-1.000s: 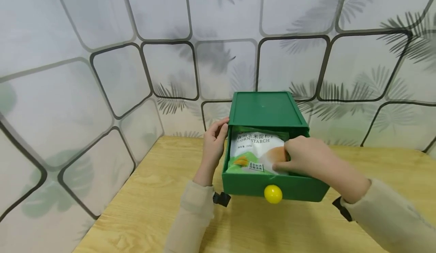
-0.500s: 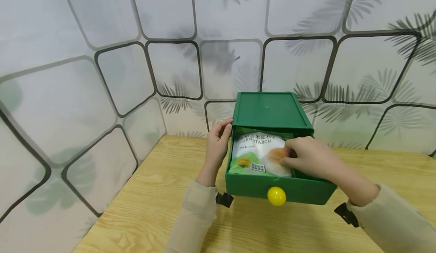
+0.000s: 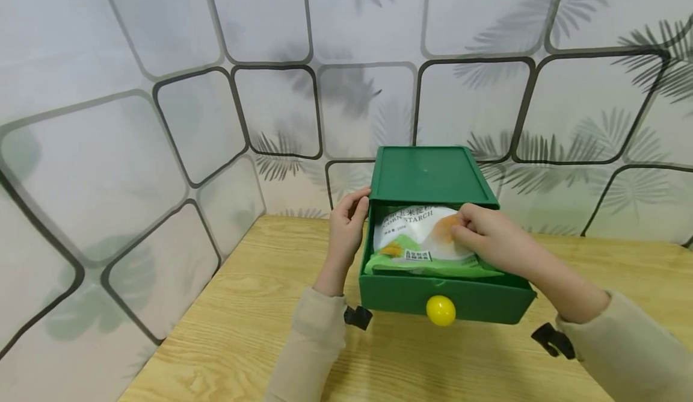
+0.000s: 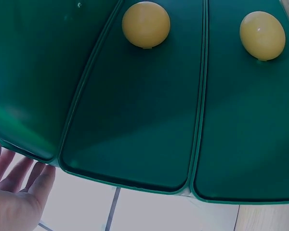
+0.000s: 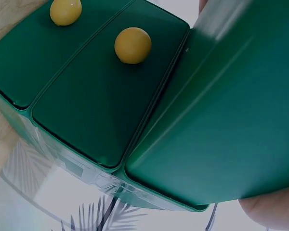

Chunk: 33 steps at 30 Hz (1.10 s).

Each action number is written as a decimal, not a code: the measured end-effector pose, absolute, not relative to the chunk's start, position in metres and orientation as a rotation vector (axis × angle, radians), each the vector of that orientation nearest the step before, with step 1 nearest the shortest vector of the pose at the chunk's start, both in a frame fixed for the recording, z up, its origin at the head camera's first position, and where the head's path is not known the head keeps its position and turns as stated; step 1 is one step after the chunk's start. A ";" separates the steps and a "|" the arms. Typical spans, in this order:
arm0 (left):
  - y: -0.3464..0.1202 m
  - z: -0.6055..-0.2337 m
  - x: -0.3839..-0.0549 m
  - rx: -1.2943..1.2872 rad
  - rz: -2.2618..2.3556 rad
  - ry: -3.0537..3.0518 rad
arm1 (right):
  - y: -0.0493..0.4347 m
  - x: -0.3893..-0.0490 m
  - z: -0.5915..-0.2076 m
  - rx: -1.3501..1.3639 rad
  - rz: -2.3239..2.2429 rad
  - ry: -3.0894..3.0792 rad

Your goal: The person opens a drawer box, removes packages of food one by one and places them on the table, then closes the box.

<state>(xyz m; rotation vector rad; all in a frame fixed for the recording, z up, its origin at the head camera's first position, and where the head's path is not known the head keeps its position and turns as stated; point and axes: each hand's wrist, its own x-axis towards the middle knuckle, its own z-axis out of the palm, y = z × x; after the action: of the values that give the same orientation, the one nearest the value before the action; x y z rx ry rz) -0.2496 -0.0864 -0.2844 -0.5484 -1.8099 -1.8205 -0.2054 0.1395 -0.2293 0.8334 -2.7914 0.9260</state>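
Note:
A green plastic drawer cabinet [image 3: 433,173] stands on the table with its top drawer [image 3: 400,295] pulled out. Inside that drawer lies a white and green bag of corn starch [image 3: 414,233], its near edge tilted up close to the drawer's front. My right hand [image 3: 495,239] pinches the bag's right side with thumb and fingers. My left hand [image 3: 346,227] rests against the cabinet's upper left side, fingers extended, as the left wrist view also shows at the left hand [image 4: 21,192]. In the right wrist view the drawer hides most of my right hand [image 5: 274,207].
A yellow round knob [image 3: 441,310] sits on the open drawer's front. Two lower drawers with yellow knobs [image 4: 146,25] are closed beneath it. The wooden table [image 3: 243,293] extends to both sides. A patterned wall covering [image 3: 368,107] stands behind the cabinet.
My right hand has taken a pinch on the bag and shifted it rightward, raising its green near edge. The left hand stays at the cabinet's side. The camera view has swung slightly.

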 end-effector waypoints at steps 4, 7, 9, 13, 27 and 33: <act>-0.086 -0.284 -0.250 -0.556 -1.827 -1.799 | 0.141 -0.205 -0.228 0.822 0.991 -2.772; -0.086 -0.284 -0.250 -0.552 -1.824 -1.798 | 0.141 -0.206 -0.228 0.807 1.029 -2.766; -0.086 -0.285 -0.250 -0.547 -1.826 -1.799 | 0.142 -0.206 -0.228 0.789 1.060 -2.772; -0.088 -0.297 -0.263 -0.548 -1.801 -1.802 | 0.143 -0.207 -0.228 0.757 1.152 -2.779; -0.088 -0.297 -0.266 -0.534 -1.799 -1.797 | 0.152 -0.212 -0.221 0.645 1.519 -2.778; -0.086 -0.283 -0.249 -0.532 -1.790 -1.813 | 0.153 -0.209 -0.223 0.673 1.900 -2.653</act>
<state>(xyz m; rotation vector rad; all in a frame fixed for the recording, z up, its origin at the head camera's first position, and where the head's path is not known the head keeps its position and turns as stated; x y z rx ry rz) -0.2493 -0.0857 -0.2830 -0.5324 -1.8127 -1.7903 -0.2085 0.1535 -0.2225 0.6728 -2.6533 1.8997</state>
